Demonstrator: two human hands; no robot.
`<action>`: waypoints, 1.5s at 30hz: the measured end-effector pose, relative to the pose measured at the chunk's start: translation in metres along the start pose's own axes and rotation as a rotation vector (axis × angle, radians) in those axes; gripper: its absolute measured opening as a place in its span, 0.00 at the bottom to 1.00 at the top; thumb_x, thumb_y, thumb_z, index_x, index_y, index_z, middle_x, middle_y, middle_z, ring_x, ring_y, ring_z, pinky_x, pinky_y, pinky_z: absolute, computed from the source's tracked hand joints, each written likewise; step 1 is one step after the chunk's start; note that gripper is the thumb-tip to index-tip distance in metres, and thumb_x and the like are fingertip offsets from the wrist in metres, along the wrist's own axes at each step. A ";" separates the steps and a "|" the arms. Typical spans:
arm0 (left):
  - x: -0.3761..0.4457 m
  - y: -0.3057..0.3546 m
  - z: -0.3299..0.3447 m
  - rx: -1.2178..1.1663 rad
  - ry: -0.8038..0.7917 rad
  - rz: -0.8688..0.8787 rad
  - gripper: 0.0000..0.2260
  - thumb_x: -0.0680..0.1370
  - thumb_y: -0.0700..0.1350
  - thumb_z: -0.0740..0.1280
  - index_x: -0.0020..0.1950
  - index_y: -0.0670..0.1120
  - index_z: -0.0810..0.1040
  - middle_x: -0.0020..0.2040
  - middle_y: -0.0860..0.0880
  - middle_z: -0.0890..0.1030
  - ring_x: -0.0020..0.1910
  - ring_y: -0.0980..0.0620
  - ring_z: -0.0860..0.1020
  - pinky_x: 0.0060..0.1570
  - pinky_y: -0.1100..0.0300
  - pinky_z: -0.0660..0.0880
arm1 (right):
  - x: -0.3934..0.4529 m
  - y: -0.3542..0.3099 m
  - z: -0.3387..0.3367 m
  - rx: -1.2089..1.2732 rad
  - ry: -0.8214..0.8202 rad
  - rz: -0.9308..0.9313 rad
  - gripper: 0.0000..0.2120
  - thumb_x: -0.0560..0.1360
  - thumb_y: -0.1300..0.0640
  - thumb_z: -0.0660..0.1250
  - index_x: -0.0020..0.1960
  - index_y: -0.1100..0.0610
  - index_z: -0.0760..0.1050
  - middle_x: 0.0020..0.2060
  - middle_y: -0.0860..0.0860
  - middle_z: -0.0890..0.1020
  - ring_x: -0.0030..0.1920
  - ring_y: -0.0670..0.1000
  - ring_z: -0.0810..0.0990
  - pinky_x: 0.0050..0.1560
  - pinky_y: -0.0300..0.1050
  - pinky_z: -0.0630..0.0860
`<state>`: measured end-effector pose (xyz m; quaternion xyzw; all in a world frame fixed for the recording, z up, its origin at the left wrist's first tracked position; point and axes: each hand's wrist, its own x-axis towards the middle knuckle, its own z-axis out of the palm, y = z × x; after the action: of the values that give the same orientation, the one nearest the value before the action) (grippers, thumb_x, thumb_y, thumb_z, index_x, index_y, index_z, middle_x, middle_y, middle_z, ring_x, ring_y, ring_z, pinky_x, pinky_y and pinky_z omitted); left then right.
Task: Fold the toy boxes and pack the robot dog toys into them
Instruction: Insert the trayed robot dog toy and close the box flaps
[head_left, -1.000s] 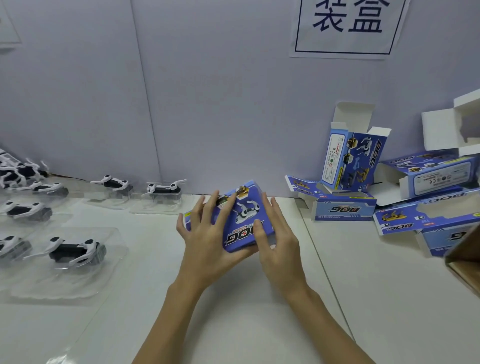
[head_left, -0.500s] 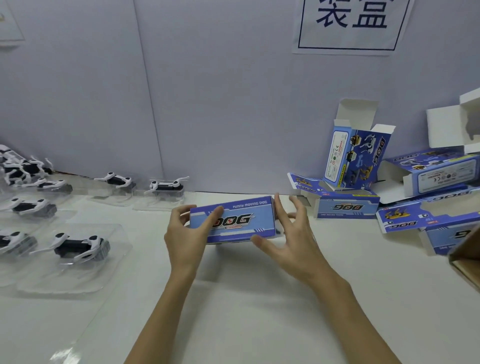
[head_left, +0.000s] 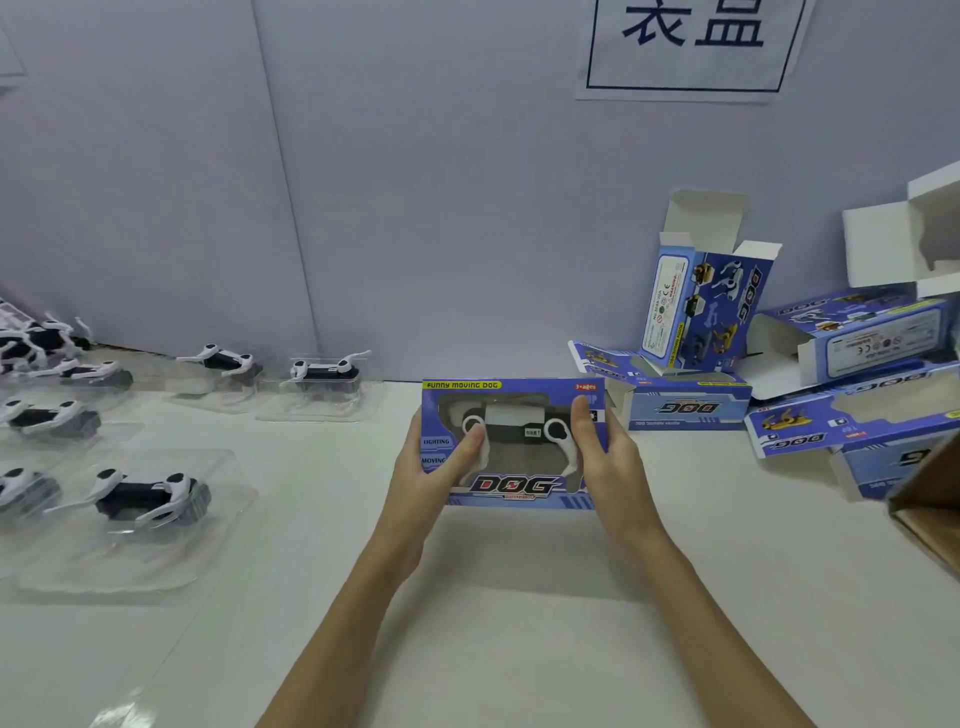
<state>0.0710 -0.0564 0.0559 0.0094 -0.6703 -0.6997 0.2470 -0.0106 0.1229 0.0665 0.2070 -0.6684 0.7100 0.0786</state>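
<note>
Head view: toy box (head_left: 514, 441) now window-side up, both hands' grip clamped on its ends.

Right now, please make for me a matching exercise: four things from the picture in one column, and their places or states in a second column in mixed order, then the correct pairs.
Things:
1. windowed toy box
2. upright open box
3. robot dog in clear tray
4. paper sign

Places or states:
A. on the wall
B. lying on the table, far left
C. held in both hands
D. standing against the wall, top flaps open

Pairs: 1-C, 2-D, 3-B, 4-A
</note>
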 end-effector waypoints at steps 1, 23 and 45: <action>0.000 0.000 0.001 -0.025 0.011 -0.008 0.23 0.77 0.58 0.73 0.70 0.57 0.75 0.62 0.52 0.85 0.61 0.50 0.84 0.57 0.57 0.82 | 0.000 0.001 0.001 0.018 -0.004 -0.016 0.17 0.78 0.37 0.62 0.52 0.51 0.76 0.35 0.37 0.80 0.31 0.37 0.78 0.29 0.30 0.72; 0.013 -0.008 -0.008 -0.286 0.058 -0.313 0.40 0.64 0.64 0.81 0.73 0.56 0.70 0.59 0.50 0.86 0.56 0.45 0.86 0.54 0.51 0.82 | 0.003 0.001 -0.007 0.196 0.031 0.459 0.20 0.75 0.40 0.73 0.56 0.55 0.81 0.46 0.54 0.88 0.42 0.55 0.88 0.39 0.51 0.84; 0.014 -0.027 -0.013 -0.137 0.114 -0.149 0.24 0.79 0.66 0.62 0.67 0.52 0.74 0.64 0.57 0.84 0.62 0.55 0.82 0.51 0.47 0.81 | 0.025 -0.044 -0.100 0.696 0.574 0.088 0.21 0.76 0.40 0.74 0.54 0.59 0.82 0.53 0.58 0.87 0.48 0.55 0.88 0.48 0.44 0.85</action>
<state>0.0540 -0.0744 0.0335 0.0823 -0.6033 -0.7585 0.2321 -0.0352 0.2213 0.1150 -0.0130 -0.3490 0.9239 0.1562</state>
